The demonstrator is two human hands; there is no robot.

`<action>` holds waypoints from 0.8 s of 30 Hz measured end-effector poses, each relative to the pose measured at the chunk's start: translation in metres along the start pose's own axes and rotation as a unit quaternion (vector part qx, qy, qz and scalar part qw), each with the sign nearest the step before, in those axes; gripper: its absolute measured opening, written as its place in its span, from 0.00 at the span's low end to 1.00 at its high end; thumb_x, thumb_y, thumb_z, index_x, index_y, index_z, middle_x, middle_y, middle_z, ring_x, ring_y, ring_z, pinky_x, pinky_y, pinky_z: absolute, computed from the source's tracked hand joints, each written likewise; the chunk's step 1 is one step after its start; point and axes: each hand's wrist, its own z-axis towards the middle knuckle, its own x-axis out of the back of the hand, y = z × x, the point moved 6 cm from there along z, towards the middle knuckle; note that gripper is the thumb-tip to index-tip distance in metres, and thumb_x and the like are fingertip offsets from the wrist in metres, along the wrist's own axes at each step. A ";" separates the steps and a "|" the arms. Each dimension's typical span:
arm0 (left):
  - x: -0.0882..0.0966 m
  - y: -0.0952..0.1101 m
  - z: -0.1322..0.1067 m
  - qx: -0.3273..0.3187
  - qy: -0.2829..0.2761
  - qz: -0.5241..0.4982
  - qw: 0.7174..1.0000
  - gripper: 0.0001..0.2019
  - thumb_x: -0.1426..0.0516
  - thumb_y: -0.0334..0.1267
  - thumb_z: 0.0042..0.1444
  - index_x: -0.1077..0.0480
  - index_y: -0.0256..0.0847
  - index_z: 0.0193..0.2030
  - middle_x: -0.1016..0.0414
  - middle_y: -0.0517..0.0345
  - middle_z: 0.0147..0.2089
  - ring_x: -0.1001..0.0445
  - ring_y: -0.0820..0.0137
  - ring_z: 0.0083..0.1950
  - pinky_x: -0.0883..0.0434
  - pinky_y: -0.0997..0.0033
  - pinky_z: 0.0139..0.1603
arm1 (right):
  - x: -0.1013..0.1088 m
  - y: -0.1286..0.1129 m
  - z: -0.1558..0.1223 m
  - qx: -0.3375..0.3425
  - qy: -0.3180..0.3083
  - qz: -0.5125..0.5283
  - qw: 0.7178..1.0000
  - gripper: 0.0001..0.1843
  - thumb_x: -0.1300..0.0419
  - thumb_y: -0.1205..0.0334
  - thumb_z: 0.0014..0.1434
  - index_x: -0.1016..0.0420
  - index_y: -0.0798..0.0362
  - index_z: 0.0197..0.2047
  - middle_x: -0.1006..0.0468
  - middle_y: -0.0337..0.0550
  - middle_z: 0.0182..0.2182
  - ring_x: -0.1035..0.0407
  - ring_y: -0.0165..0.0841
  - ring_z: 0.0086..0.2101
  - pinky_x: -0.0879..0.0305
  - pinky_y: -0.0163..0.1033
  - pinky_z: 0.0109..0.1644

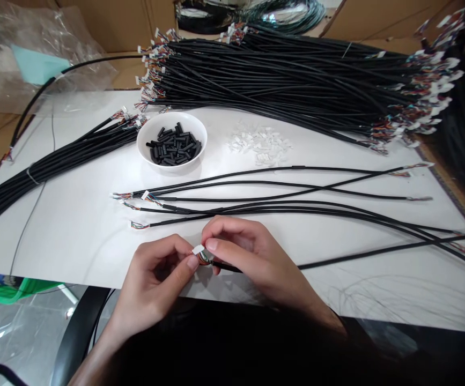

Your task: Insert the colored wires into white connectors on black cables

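At the table's near edge, my left hand [157, 276] pinches a small white connector [198, 250] and the thin coloured wires [205, 260] running out of it. My right hand [248, 252] is closed around the end of the same black cable [337, 258], with thumb and forefinger at the connector's right side. The cable passes under the right palm and runs off to the right. Just beyond my hands lie several loose black cables [256, 210] with coloured wires and white connectors at their left ends.
A white bowl [144, 146] holds short black tubes [176, 147]. Beside it lies a scatter of small white pieces [260, 143]. A big stack of black cables [276, 80] fills the back of the white table [79, 236]; a tied cable bundle [43, 169] lies left. A plastic bag [75, 43] is behind.
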 end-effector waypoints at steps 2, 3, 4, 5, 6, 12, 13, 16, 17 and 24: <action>0.000 0.002 -0.001 -0.005 0.002 -0.014 1.000 0.12 0.40 0.42 0.57 0.29 0.36 0.27 0.31 0.59 0.24 0.40 0.76 0.25 0.43 0.77 0.25 | 0.000 0.000 0.000 -0.003 0.002 -0.004 1.000 0.07 0.41 0.63 0.57 0.29 0.56 0.28 0.31 0.36 0.24 0.36 0.27 0.26 0.38 0.34 0.32; 0.000 0.002 -0.001 -0.009 0.000 -0.014 1.000 0.13 0.40 0.43 0.57 0.29 0.36 0.27 0.30 0.59 0.24 0.39 0.76 0.25 0.43 0.77 0.25 | 0.000 -0.001 -0.001 -0.005 0.004 -0.005 1.000 0.07 0.40 0.63 0.57 0.29 0.56 0.28 0.30 0.36 0.24 0.36 0.27 0.26 0.38 0.34 0.32; 0.000 0.002 -0.001 -0.011 -0.004 -0.011 1.000 0.13 0.40 0.43 0.57 0.29 0.36 0.27 0.31 0.59 0.24 0.40 0.76 0.25 0.43 0.77 0.25 | 0.000 -0.001 -0.001 -0.007 0.006 -0.006 1.000 0.07 0.40 0.63 0.57 0.29 0.56 0.28 0.30 0.36 0.24 0.35 0.27 0.26 0.38 0.34 0.32; 0.000 0.002 0.000 -0.012 -0.012 -0.004 1.000 0.14 0.41 0.44 0.58 0.28 0.36 0.27 0.32 0.59 0.23 0.40 0.76 0.24 0.43 0.76 0.24 | 0.000 -0.001 -0.001 -0.009 0.007 -0.007 1.000 0.07 0.40 0.63 0.56 0.29 0.55 0.28 0.30 0.36 0.24 0.35 0.27 0.26 0.37 0.33 0.32; 0.000 0.002 0.000 -0.014 -0.020 0.004 1.000 0.15 0.42 0.45 0.59 0.28 0.36 0.28 0.32 0.59 0.23 0.41 0.76 0.24 0.44 0.76 0.23 | 0.000 -0.001 -0.001 -0.010 0.010 -0.007 1.000 0.07 0.40 0.63 0.56 0.29 0.55 0.28 0.30 0.36 0.24 0.35 0.27 0.26 0.37 0.33 0.32; 0.003 -0.003 0.004 -0.028 -0.035 0.026 0.999 0.16 0.44 0.46 0.62 0.31 0.37 0.28 0.36 0.62 0.23 0.41 0.76 0.23 0.44 0.77 0.23 | 0.004 -0.003 0.001 0.013 0.049 -0.020 0.999 0.06 0.40 0.64 0.56 0.29 0.55 0.28 0.31 0.36 0.24 0.35 0.26 0.26 0.36 0.32 0.31; 0.003 -0.003 0.004 -0.027 -0.033 0.025 0.999 0.16 0.44 0.46 0.62 0.32 0.37 0.27 0.36 0.62 0.22 0.42 0.76 0.23 0.44 0.77 0.23 | 0.004 -0.002 0.001 0.016 0.051 -0.020 0.998 0.06 0.40 0.64 0.56 0.29 0.55 0.28 0.31 0.36 0.25 0.35 0.26 0.26 0.36 0.32 0.30; 0.002 -0.004 0.004 -0.015 -0.030 0.020 0.999 0.17 0.44 0.46 0.62 0.34 0.37 0.26 0.38 0.64 0.21 0.42 0.77 0.23 0.46 0.77 0.23 | 0.004 -0.001 0.002 0.028 0.039 -0.035 0.998 0.05 0.38 0.63 0.55 0.29 0.55 0.30 0.30 0.37 0.26 0.36 0.26 0.25 0.36 0.31 0.27; 0.002 -0.005 0.005 -0.009 -0.032 0.017 0.999 0.17 0.44 0.45 0.62 0.34 0.37 0.26 0.39 0.64 0.21 0.43 0.77 0.23 0.46 0.78 0.22 | 0.004 -0.001 0.002 0.033 0.037 -0.051 0.997 0.05 0.37 0.63 0.53 0.28 0.55 0.30 0.30 0.37 0.27 0.36 0.26 0.25 0.36 0.32 0.26; 0.001 -0.003 0.008 0.011 -0.073 0.000 0.997 0.15 0.43 0.42 0.60 0.34 0.37 0.25 0.37 0.64 0.21 0.41 0.77 0.23 0.45 0.79 0.23 | 0.000 0.002 0.000 -0.005 0.015 -0.146 0.989 0.10 0.30 0.66 0.44 0.27 0.55 0.29 0.28 0.37 0.29 0.35 0.26 0.27 0.40 0.31 0.27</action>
